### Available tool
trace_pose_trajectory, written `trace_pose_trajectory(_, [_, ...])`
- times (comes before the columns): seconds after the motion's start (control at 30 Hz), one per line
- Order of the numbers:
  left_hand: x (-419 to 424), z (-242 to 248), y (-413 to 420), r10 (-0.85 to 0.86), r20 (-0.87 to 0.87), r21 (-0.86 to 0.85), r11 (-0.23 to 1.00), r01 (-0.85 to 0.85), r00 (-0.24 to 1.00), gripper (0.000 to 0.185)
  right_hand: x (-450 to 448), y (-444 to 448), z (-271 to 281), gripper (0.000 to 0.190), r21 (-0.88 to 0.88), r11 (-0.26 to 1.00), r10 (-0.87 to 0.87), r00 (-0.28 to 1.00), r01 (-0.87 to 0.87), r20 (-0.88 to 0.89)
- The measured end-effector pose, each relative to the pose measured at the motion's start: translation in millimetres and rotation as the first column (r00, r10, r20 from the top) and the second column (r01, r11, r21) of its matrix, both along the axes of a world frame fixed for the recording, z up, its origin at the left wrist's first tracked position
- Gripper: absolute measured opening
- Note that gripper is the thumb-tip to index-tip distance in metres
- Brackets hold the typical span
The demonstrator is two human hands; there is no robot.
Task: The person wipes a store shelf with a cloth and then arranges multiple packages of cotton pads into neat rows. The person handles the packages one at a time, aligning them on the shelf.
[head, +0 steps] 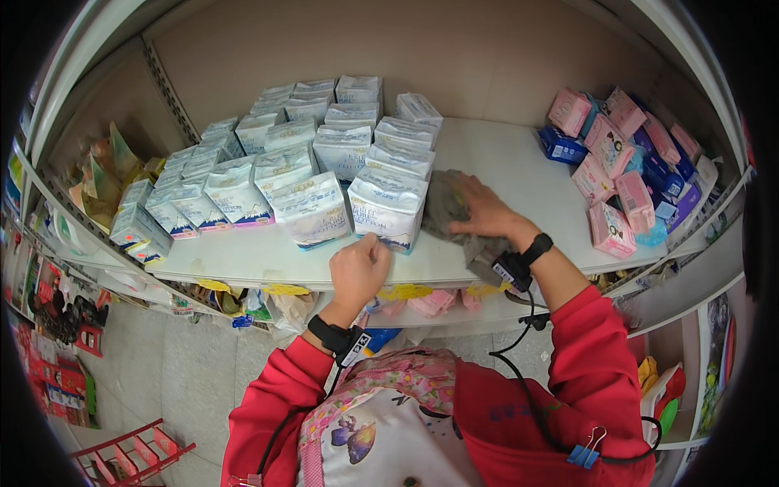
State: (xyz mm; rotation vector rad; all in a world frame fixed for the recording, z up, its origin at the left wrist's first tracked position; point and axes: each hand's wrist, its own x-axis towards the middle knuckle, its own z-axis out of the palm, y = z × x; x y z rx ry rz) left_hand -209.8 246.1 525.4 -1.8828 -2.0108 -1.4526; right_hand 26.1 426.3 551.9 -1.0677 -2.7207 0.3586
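My right hand [487, 210] lies over a crumpled grey-brown cloth [443, 204] on the white shelf [505, 149], fingers spread against it. The cloth touches or nearly touches the right side of a white cotton-product pack [386, 204] at the front. My left hand [360, 265] is curled at the shelf's front edge, its fingertips close to the bottom of that pack; whether they touch it I cannot tell. A similar pack [311, 213] stands slightly turned to the left, with rows of like packs behind and beside it.
Pink packs [613, 228] and dark blue packs [561, 146] are piled at the right. Yellowish bags [106, 176] stand at the far left. Yellow tags [405, 291] line the front edge, above a lower shelf with goods. A red rack [137, 453] stands on the tiled floor.
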Motion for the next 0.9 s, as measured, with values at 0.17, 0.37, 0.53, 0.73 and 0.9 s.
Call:
trace_pose_trajectory(0.17, [-10,-3,-1,-0.106,0.15,-0.057,0.992,0.116,0.983,0.021,-8,-55,1,0.083,0.044,0.998,-0.048,0.992,0.053,-0.116])
trace_pose_trajectory(0.37, [-26,0,0,-0.187,0.105,-0.069,0.978,0.195,0.977,0.022,-8,-123,-5,0.054,0.191,0.969,-0.09,0.947,0.155,-0.309])
trace_pose_trajectory(0.53, [-42,7,2,-0.155,-0.195,0.029,0.986,0.164,0.968,0.019,10,-192,-1,0.055,0.252,0.956,-0.109,0.978,0.152,-0.178])
trace_pose_trajectory(0.73, [-49,2,5,-0.183,-0.126,-0.044,0.983,0.179,0.975,0.016,90,-221,32,0.052,0.186,0.966,-0.144,0.97,0.181,-0.194])
trace_pose_trajectory(0.9, [-47,-1,9,-0.186,-0.15,-0.07,0.982,0.178,0.971,0.016,164,-164,33,0.047,-0.037,0.825,-0.465,0.641,0.564,-0.611])
